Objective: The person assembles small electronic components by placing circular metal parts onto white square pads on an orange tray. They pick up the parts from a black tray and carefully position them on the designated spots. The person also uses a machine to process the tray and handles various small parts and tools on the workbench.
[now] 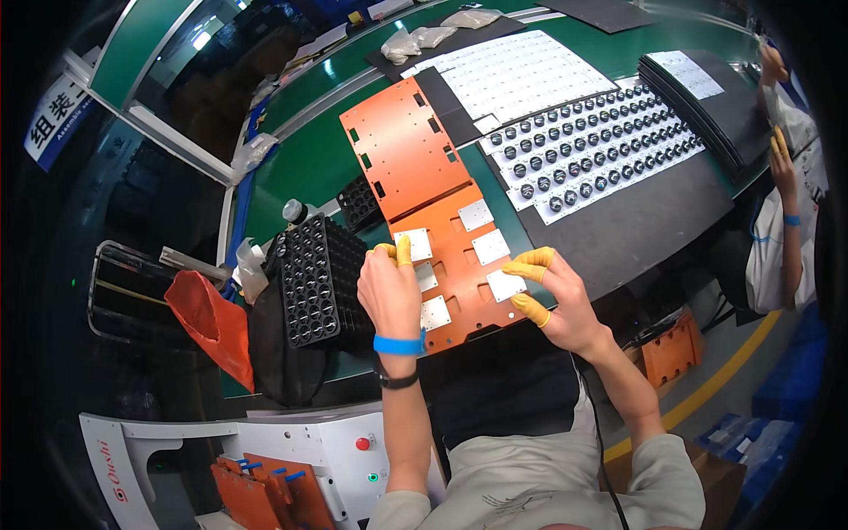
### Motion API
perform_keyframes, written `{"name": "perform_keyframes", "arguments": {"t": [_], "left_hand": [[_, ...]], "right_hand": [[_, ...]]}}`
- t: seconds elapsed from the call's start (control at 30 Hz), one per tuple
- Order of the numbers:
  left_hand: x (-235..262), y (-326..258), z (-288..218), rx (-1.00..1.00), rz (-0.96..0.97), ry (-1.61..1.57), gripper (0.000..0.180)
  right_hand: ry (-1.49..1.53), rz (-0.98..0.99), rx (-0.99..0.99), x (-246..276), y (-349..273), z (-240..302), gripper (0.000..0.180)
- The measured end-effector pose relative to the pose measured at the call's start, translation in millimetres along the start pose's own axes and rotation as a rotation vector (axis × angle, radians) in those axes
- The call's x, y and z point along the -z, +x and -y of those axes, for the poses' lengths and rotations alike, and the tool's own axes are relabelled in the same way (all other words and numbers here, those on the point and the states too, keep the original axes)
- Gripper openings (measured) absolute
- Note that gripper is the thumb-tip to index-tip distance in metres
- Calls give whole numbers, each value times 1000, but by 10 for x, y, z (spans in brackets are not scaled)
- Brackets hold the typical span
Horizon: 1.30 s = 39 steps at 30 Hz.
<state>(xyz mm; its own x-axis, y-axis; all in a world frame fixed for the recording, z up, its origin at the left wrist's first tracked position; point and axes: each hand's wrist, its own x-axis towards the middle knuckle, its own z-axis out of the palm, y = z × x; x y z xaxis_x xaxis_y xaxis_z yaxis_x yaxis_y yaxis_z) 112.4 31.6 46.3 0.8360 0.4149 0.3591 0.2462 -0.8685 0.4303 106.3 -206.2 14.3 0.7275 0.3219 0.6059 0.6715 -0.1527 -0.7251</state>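
An orange fixture (458, 265) lies on the bench before me, its hinged orange lid (402, 146) folded back and away. Small white square plates sit in two columns on the fixture. My left hand (390, 287), with yellow finger covers and a blue wrist strap, pinches the upper-left white plate (417, 245); some of its fingertips are hidden. At the lower right, my right hand (565, 305) has its yellow-covered thumb and fingers at the edges of another white plate (504, 286). Apart from both hands lie a middle-right plate (490, 247) and an upper-right plate (476, 215).
Black trays with round pockets (309, 291) are stacked left of the fixture. Black round parts on white sheets (601, 150) fill the right side, beside a black mat (645, 225). A red bag (210, 322) hangs at left. Another person's hand (783, 168) is at far right.
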Motion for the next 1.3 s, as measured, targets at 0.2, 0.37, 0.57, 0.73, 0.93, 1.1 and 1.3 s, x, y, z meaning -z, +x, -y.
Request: {"name": "perform_keyframes", "arguments": {"t": [0.2,0.37,0.57,0.73,0.93,1.1,1.3], "left_hand": [[-280,112,171,22,36,156,29],[-345,147,288,72,8,170,21],[-393,168,298,130,44,168,18],[-505,143,298,130,65,174,17],[-480,139,300,112,92,239,18],[-630,161,288,94,66,201,21],[-579,159,306,171,27,92,18]], "right_hand": [[141,92,-116,29,-100,29,31],[138,109,-34,72,-54,32,29],[165,165,31,91,174,65,26],[85,191,155,-52,631,66,20],[-393,11,88,-538,1564,-481,29],[-544,17,-221,-794,2276,-1556,72],[31,104,-512,-422,2355,-987,76]]}}
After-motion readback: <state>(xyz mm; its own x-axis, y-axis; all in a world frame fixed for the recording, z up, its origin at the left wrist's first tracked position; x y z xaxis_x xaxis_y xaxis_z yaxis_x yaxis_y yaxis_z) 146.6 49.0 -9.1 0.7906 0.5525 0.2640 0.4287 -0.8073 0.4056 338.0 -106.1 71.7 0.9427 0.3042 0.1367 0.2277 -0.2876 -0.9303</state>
